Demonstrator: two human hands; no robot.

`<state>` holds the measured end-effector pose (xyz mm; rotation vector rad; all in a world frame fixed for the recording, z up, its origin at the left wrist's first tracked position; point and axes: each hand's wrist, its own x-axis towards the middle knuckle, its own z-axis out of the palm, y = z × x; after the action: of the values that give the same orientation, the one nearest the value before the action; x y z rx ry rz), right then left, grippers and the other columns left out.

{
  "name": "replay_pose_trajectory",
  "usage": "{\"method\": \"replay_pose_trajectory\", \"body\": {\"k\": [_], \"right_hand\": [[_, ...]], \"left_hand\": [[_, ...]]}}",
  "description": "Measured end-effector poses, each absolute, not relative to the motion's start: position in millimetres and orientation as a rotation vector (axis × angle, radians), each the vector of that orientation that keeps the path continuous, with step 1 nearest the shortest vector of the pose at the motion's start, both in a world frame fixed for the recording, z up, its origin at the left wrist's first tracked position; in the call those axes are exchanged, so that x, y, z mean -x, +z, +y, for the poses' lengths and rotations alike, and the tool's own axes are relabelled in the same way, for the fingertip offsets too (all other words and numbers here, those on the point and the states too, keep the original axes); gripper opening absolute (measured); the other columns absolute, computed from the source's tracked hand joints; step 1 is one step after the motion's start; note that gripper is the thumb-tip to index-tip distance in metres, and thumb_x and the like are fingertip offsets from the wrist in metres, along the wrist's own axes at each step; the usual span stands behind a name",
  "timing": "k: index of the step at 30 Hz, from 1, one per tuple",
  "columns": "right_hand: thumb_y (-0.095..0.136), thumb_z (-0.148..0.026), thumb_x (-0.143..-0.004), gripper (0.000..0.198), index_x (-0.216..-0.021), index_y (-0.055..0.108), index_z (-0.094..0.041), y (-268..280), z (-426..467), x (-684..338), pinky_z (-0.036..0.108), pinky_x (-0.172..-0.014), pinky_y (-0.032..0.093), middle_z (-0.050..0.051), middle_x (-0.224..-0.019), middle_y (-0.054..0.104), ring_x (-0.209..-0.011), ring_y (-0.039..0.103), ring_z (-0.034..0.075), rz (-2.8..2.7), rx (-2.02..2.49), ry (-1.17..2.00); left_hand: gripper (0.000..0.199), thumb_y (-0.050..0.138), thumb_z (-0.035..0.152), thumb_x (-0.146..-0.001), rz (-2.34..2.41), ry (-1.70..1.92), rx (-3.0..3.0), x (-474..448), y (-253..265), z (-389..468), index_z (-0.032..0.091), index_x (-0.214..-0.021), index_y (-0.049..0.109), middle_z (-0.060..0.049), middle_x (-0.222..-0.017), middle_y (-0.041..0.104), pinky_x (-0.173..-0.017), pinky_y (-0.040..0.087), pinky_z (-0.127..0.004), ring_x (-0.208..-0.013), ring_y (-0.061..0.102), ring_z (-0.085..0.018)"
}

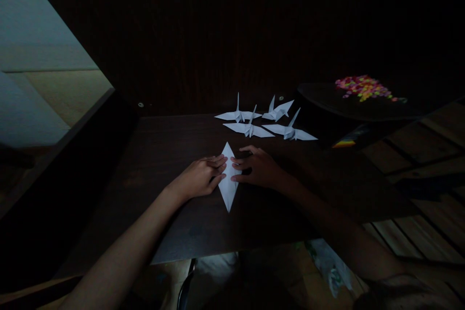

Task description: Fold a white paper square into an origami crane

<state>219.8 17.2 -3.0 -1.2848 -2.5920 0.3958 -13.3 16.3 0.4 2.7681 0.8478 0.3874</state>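
Note:
A white sheet of origami paper (228,188), folded into a long diamond, lies flat on the dark desk (145,155) with one point toward me. My left hand (202,175) rests at its left edge, fingers stretched out and fingertips on the paper. From the right, my right hand (258,167) touches the opposite edge, its fingers spread apart. Neither hand is wrapped around the paper. Just beyond stand several folded white paper cranes, among them a front left crane (249,130) and a front right crane (289,132), wings out and necks raised.
A dark upright panel (203,34) closes off the back of the desk. On a rounded shelf (319,101) at the right sits a pile of small colourful pieces (365,88), too small to identify. The desk's front edge (181,257) is close to me, with slatted wood (417,237) at lower right.

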Motion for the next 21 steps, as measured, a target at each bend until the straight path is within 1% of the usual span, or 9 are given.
{"method": "replay_pose_trajectory", "body": {"k": [2, 5, 8, 12, 14, 18, 19, 21], "right_hand": [[0.071, -0.054, -0.076, 0.040, -0.105, 0.074, -0.026, -2.1, 17.6, -220.4, 0.050, -0.093, 0.041, 0.008, -0.117, 0.068, -0.124, 0.046, 0.034, -2.609, 1.287, 0.387], [0.070, -0.061, -0.072, 0.052, -0.110, 0.071, -0.025, 0.2, 16.6, -220.5, 0.050, -0.094, 0.041, 0.008, -0.123, 0.065, -0.126, 0.044, 0.034, -2.656, 1.283, 0.360], [0.068, -0.068, -0.069, 0.063, -0.115, 0.069, -0.024, 3.6, 13.4, -219.8, 0.050, -0.095, 0.040, 0.007, -0.128, 0.062, -0.128, 0.042, 0.035, -2.700, 1.293, 0.323], [0.068, -0.073, -0.064, 0.072, -0.118, 0.067, -0.024, 4.4, 10.3, -219.1, 0.052, -0.097, 0.038, 0.007, -0.132, 0.059, -0.129, 0.040, 0.037, -2.724, 1.281, 0.289], [0.068, -0.071, -0.066, 0.069, -0.118, 0.067, -0.025, 2.8, 10.5, -219.5, 0.051, -0.097, 0.039, 0.007, -0.133, 0.058, -0.130, 0.040, 0.036, -2.723, 1.265, 0.294], [0.065, -0.053, -0.082, 0.043, -0.116, 0.068, -0.027, -0.4, 12.3, -220.9, 0.050, -0.095, 0.040, 0.005, -0.130, 0.061, -0.129, 0.042, 0.033, -2.694, 1.272, 0.337], [0.065, -0.050, -0.083, 0.040, -0.115, 0.068, -0.027, -0.8, 12.6, -221.0, 0.050, -0.095, 0.040, 0.005, -0.130, 0.061, -0.129, 0.042, 0.032, -2.683, 1.278, 0.344], [0.066, -0.051, -0.081, 0.041, -0.114, 0.069, -0.026, -1.1, 12.6, -220.6, 0.050, -0.095, 0.040, 0.005, -0.130, 0.061, -0.129, 0.042, 0.033, -2.671, 1.282, 0.346]], "left_hand": [[0.034, 0.047, 0.027, -0.094, 0.846, 0.387, -2.773, 13.5, -0.5, 17.0, 0.011, -0.120, 0.064, -0.014, -0.132, 0.057, -0.110, 0.041, -0.042, -0.127, 0.051, -0.024], [0.035, 0.046, 0.027, -0.094, 0.839, 0.376, -2.794, 13.9, -1.1, 17.8, 0.009, -0.119, 0.064, -0.015, -0.133, 0.056, -0.110, 0.041, -0.042, -0.128, 0.050, -0.024], [0.035, 0.046, 0.028, -0.095, 0.832, 0.350, -2.825, 14.4, -0.8, 18.5, 0.011, -0.119, 0.064, -0.015, -0.134, 0.055, -0.109, 0.040, -0.044, -0.128, 0.049, -0.025], [0.035, 0.047, 0.031, -0.096, 0.837, 0.330, -2.825, 15.3, -0.4, 19.2, 0.012, -0.120, 0.064, -0.014, -0.135, 0.053, -0.109, 0.040, -0.045, -0.129, 0.049, -0.025], [0.035, 0.047, 0.031, -0.096, 0.832, 0.339, -2.800, 16.1, -0.3, 19.8, 0.012, -0.120, 0.064, -0.014, -0.136, 0.053, -0.110, 0.039, -0.045, -0.129, 0.048, -0.024], [0.033, 0.047, 0.028, -0.096, 0.804, 0.347, -2.739, 19.1, 1.4, 21.7, 0.014, -0.121, 0.063, -0.013, -0.138, 0.050, -0.111, 0.037, -0.046, -0.132, 0.045, -0.022], [0.033, 0.047, 0.027, -0.096, 0.793, 0.345, -2.727, 20.0, 1.9, 22.4, 0.015, -0.122, 0.062, -0.013, -0.139, 0.049, -0.111, 0.037, -0.046, -0.132, 0.044, -0.022], [0.033, 0.049, 0.028, -0.095, 0.777, 0.334, -2.706, 21.4, 2.6, 23.9, 0.015, -0.123, 0.061, -0.013, -0.140, 0.048, -0.111, 0.036, -0.047, -0.133, 0.043, -0.022]]}}
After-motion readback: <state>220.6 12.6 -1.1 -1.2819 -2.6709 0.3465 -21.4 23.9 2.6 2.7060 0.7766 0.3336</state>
